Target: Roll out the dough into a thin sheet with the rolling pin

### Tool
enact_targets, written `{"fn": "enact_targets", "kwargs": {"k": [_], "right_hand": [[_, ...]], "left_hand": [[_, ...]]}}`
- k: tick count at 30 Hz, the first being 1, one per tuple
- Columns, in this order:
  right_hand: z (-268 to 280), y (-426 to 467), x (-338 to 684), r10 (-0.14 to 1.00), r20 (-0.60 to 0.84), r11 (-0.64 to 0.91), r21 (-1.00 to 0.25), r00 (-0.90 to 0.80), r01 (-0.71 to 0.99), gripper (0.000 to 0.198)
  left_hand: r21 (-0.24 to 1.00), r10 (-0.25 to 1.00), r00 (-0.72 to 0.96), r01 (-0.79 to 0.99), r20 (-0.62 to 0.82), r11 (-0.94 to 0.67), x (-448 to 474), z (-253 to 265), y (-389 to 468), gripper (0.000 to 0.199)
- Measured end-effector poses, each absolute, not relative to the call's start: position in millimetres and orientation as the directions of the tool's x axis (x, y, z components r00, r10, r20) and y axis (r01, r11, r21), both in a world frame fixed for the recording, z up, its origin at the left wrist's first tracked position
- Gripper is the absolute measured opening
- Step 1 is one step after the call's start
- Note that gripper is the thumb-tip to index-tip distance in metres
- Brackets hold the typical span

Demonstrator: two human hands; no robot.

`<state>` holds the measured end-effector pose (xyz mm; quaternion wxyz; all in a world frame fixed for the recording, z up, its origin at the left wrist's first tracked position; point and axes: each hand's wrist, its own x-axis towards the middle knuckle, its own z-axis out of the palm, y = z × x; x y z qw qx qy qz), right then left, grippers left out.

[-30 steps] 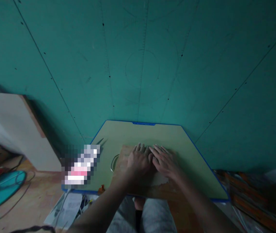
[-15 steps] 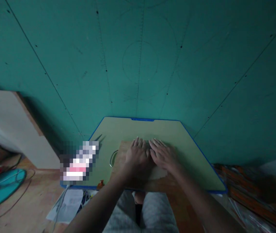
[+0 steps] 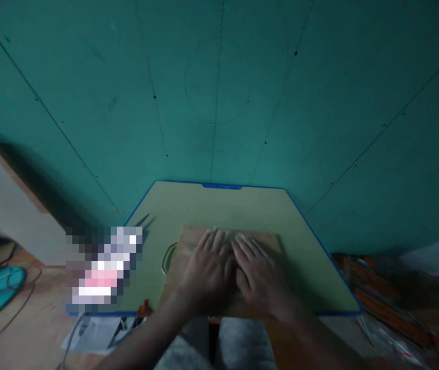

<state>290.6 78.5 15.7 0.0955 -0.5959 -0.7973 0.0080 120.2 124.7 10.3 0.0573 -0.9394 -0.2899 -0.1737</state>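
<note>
A wooden cutting board (image 3: 186,241) with a metal loop handle (image 3: 168,257) at its left side lies on the small table (image 3: 227,208) in front of me. My left hand (image 3: 209,259) lies palm down on the board, fingers stretched forward. Beside it my right hand (image 3: 256,267) is also palm down, its fingers angled up and to the left. The fingertips of both hands are close together near the board's far edge. Whatever lies beneath my palms is mostly hidden, and the hands are slightly blurred.
At the table's left, a pixelated device (image 3: 106,270) stands with a cable hanging down. A dark pointed blade-like object (image 3: 142,220) lies behind it. A small orange-brown item (image 3: 145,307) is at the near edge. The green wall (image 3: 219,92) rises behind; boards (image 3: 377,293) lie on the right floor.
Both hands have drawn back toward me, uncovering more of the board's far edge. A pale flat piece seen under them before is now mostly covered. The camera view has shifted slightly.
</note>
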Motion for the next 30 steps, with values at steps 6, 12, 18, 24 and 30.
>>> {"fn": "enact_targets", "kwargs": {"k": [6,12,18,24,30], "right_hand": [[16,80,298,0.951,0.117,0.302,-0.138,-0.287,0.943,0.059],[17,85,298,0.978,0.003,0.207,-0.156,-0.209,0.966,0.057],[15,88,299,0.948,0.142,0.305,-0.166,-0.283,0.938,0.061],[13,71,295,0.961,0.105,0.272,-0.172,-0.257,0.947,0.055],[17,86,296,0.963,0.077,0.267,-0.177,-0.257,0.947,0.055]], "left_hand": [[0.041,0.59,0.747,0.609,0.305,-0.792,120,11,119,0.041],[-0.018,0.551,0.802,0.569,0.23,-0.822,121,4,131,0.036],[-0.008,0.562,0.734,0.611,0.382,-0.792,120,5,131,0.039],[-0.04,0.567,0.73,0.626,0.382,-0.779,115,-4,112,0.042],[-0.032,0.55,0.785,0.581,0.285,-0.813,116,-1,125,0.042]]}}
